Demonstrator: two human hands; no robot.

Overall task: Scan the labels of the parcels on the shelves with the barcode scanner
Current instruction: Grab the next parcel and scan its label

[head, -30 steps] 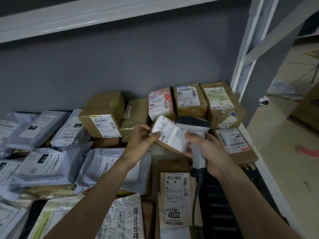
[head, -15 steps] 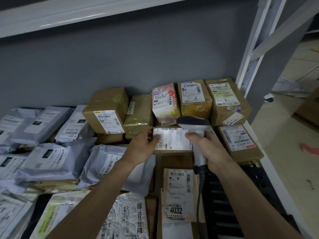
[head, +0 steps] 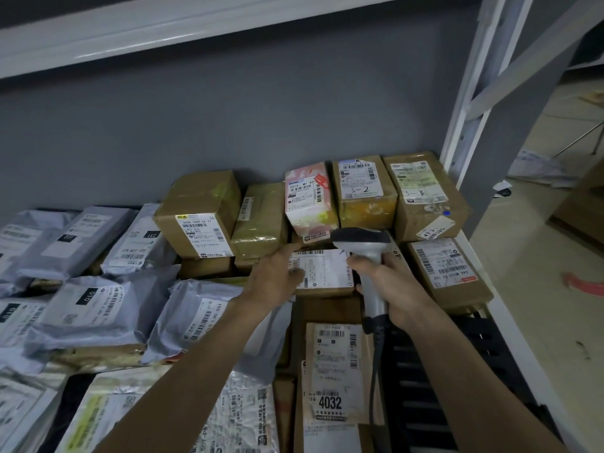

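A small brown parcel with a white label [head: 323, 269] lies flat on the stack in the middle of the shelf. My left hand [head: 274, 276] holds its left end, thumb on the label and fingers along the far edge. My right hand [head: 392, 286] grips the handle of the grey barcode scanner [head: 362, 240]. The scanner's dark head sits just above the parcel's right end. Its cable [head: 376, 371] hangs down toward me.
Several grey poly mailers [head: 94, 308] fill the left. Brown boxes [head: 199, 217] and a pink one [head: 309, 197] line the grey back wall. A flat parcel marked 4032 [head: 330, 371] lies near me. A white shelf upright [head: 467, 103] stands right, with floor beyond.
The labelled parcel was tilted up toward the scanner, and my left hand has lowered it flat onto the stack. My right hand with the scanner has barely moved.
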